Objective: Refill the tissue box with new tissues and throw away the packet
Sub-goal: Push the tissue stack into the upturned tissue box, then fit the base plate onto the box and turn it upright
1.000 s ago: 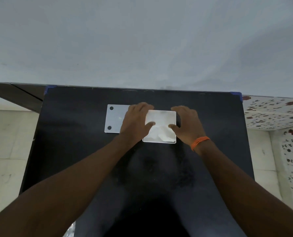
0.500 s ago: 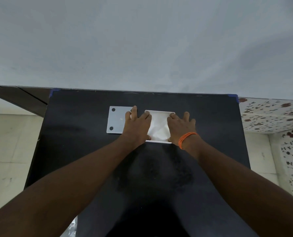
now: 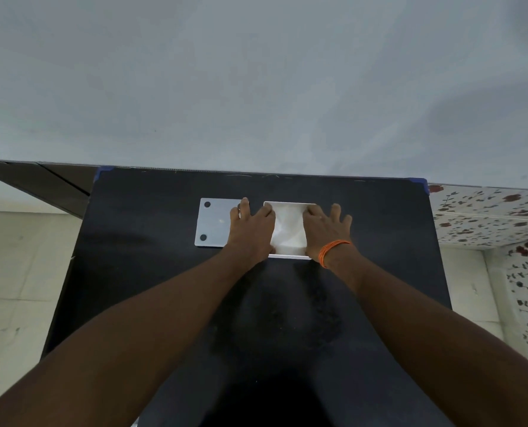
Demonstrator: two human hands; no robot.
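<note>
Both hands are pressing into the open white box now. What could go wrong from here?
1. The tissues look creased between the left hand and right hand; harder pressing may crumple them.
2. The tissue box could slide on the smooth black table.
3. The left hand overlaps the lid and may nudge it.

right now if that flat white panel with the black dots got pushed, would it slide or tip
The white panel lies flat on the black table, so it would likely slide, not tip. Its straight edges suggest it is stiff. It looks thin, so probably light.
</note>
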